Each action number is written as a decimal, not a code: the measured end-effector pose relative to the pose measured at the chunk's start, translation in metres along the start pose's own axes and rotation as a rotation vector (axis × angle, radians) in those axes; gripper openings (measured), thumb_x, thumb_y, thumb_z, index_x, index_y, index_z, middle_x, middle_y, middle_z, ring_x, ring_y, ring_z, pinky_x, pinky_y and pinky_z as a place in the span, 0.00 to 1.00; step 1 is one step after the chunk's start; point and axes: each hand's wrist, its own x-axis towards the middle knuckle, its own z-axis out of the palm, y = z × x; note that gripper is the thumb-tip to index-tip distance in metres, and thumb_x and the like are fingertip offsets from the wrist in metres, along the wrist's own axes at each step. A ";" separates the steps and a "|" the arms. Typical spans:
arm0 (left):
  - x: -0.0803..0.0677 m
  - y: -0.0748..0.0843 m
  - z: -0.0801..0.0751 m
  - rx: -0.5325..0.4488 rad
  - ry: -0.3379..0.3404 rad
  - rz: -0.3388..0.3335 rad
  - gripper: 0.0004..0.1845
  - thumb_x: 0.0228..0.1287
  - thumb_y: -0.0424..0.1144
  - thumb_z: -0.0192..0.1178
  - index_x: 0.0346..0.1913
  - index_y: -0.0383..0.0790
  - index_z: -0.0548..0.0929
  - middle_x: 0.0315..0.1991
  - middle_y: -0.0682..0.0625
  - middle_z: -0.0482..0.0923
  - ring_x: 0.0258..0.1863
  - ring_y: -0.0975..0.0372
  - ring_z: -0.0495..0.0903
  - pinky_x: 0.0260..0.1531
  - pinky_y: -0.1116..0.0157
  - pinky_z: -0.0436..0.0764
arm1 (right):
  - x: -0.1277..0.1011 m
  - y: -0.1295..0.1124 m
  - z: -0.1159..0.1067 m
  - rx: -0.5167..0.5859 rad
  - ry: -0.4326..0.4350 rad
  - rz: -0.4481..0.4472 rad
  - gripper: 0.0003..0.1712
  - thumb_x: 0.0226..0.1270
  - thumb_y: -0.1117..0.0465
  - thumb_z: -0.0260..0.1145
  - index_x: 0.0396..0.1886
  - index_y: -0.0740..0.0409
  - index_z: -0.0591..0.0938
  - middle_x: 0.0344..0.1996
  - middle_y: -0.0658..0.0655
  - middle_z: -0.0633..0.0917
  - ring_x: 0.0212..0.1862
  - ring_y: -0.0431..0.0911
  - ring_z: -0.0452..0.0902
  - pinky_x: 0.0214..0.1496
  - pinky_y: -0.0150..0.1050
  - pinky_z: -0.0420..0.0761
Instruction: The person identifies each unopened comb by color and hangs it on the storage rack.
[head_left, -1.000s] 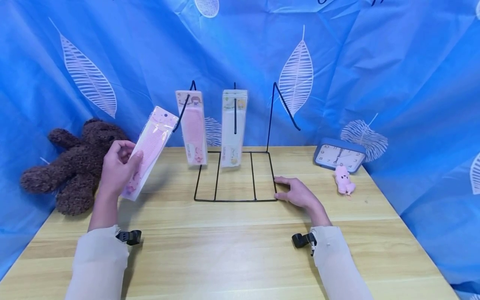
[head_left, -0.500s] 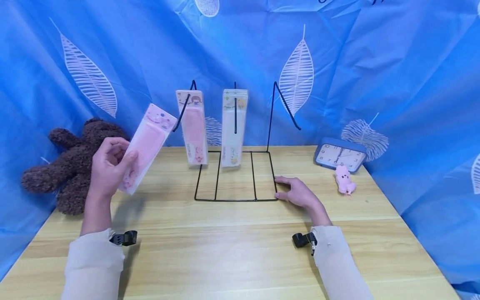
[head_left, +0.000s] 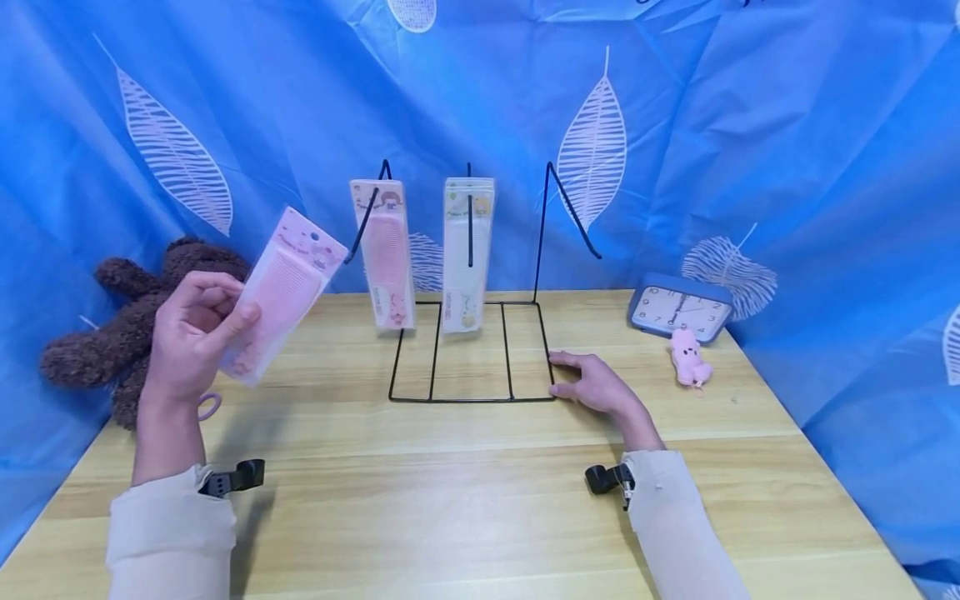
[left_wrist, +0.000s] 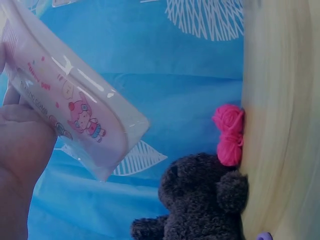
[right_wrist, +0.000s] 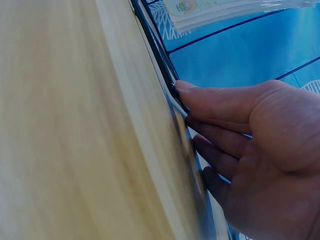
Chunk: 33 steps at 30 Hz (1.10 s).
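Fingers and thumb of my left hand [head_left: 191, 333] pinch the low end of a pink comb pack [head_left: 281, 292]; that grip is tight on the pack, which tilts up and to the right, in the air, left of the black wire rack [head_left: 468, 350]; the rack stands on the wooden table [head_left: 480, 483]. My right hand [head_left: 596, 385] lies flat with straight fingers on the table and holds nothing; its fingertips [right_wrist: 187, 87] touch the rack's bottom wire at the right edge.

Two more packs hang on the rack; a pink comb pack on the left hook [head_left: 384, 250] and a pale comb pack on the middle hook [head_left: 467, 250]; the right hook [head_left: 572, 212] is bare.

I think a few things could go wrong; the pack is shiny and I hold only its end, so it could slip and fall on the table; if the pack bumps the left hook's pack, that one could swing or drop; the rack is thin wire, so a push up high might tip it if my right hand lets go.

A brown teddy bear [head_left: 142, 321] sits behind my left hand; a pink hair tie [head_left: 208, 407] lies near it; a blue clock [head_left: 678, 312] and a small pink plush toy [head_left: 688, 358] sit far right.
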 end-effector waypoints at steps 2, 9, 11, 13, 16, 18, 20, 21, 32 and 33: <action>0.000 0.002 0.001 0.046 -0.051 -0.032 0.12 0.61 0.14 0.58 0.48 0.21 0.76 0.37 0.45 0.86 0.34 0.60 0.84 0.34 0.71 0.81 | 0.000 0.000 0.000 0.000 0.000 -0.002 0.36 0.66 0.61 0.72 0.72 0.61 0.72 0.74 0.65 0.66 0.76 0.63 0.55 0.76 0.59 0.50; -0.001 0.003 0.001 0.197 -0.166 -0.096 0.13 0.62 0.16 0.59 0.49 0.25 0.75 0.38 0.47 0.84 0.33 0.62 0.83 0.32 0.73 0.80 | 0.001 0.000 0.000 -0.001 -0.002 -0.003 0.36 0.66 0.61 0.72 0.72 0.62 0.72 0.74 0.65 0.66 0.76 0.64 0.54 0.76 0.60 0.51; -0.002 0.003 0.001 0.224 -0.157 -0.106 0.13 0.62 0.16 0.59 0.49 0.24 0.75 0.37 0.47 0.84 0.31 0.61 0.83 0.32 0.72 0.80 | 0.001 0.000 0.000 0.001 -0.002 0.000 0.36 0.66 0.61 0.72 0.72 0.62 0.72 0.74 0.65 0.66 0.76 0.63 0.54 0.76 0.60 0.51; -0.002 0.003 0.002 0.230 -0.148 -0.117 0.13 0.61 0.16 0.59 0.48 0.23 0.75 0.36 0.45 0.84 0.30 0.61 0.82 0.31 0.72 0.79 | 0.001 0.000 0.000 0.000 -0.002 0.000 0.36 0.66 0.61 0.72 0.72 0.61 0.72 0.74 0.65 0.66 0.76 0.63 0.54 0.76 0.59 0.51; -0.003 0.001 0.005 0.270 -0.150 -0.151 0.11 0.63 0.17 0.59 0.48 0.24 0.74 0.36 0.46 0.84 0.29 0.61 0.82 0.29 0.71 0.80 | 0.000 0.000 0.000 -0.002 -0.001 -0.001 0.36 0.66 0.61 0.72 0.72 0.61 0.72 0.74 0.65 0.66 0.76 0.63 0.54 0.76 0.60 0.50; -0.002 -0.002 0.008 0.330 -0.177 -0.172 0.09 0.66 0.20 0.60 0.47 0.26 0.74 0.36 0.48 0.84 0.30 0.62 0.82 0.29 0.70 0.80 | 0.000 0.000 0.000 -0.006 0.000 -0.004 0.35 0.66 0.61 0.71 0.72 0.61 0.72 0.74 0.65 0.66 0.76 0.64 0.55 0.76 0.60 0.50; -0.002 -0.007 0.012 0.412 -0.219 -0.195 0.07 0.68 0.23 0.60 0.45 0.28 0.74 0.36 0.51 0.82 0.31 0.63 0.81 0.29 0.70 0.79 | 0.000 -0.001 0.000 -0.004 -0.002 -0.002 0.35 0.67 0.61 0.71 0.72 0.61 0.72 0.74 0.65 0.66 0.76 0.63 0.54 0.76 0.60 0.50; -0.002 -0.010 0.014 0.439 -0.241 -0.205 0.06 0.69 0.25 0.61 0.44 0.29 0.74 0.36 0.52 0.81 0.32 0.63 0.81 0.31 0.70 0.79 | 0.000 -0.001 0.000 -0.001 -0.003 0.001 0.35 0.67 0.61 0.71 0.72 0.61 0.72 0.74 0.65 0.66 0.76 0.63 0.54 0.76 0.59 0.50; 0.004 -0.040 0.045 0.408 -0.287 -0.359 0.08 0.72 0.31 0.62 0.42 0.29 0.74 0.37 0.48 0.80 0.37 0.64 0.81 0.34 0.67 0.80 | -0.001 -0.002 -0.001 0.012 -0.009 0.013 0.36 0.66 0.61 0.71 0.73 0.61 0.71 0.74 0.65 0.66 0.76 0.63 0.54 0.76 0.59 0.50; 0.005 -0.042 0.048 0.396 -0.290 -0.368 0.09 0.72 0.31 0.62 0.42 0.28 0.74 0.37 0.48 0.80 0.37 0.65 0.82 0.34 0.67 0.81 | -0.002 -0.002 -0.001 0.012 -0.007 0.013 0.36 0.66 0.61 0.71 0.73 0.61 0.71 0.74 0.65 0.65 0.76 0.63 0.54 0.76 0.59 0.50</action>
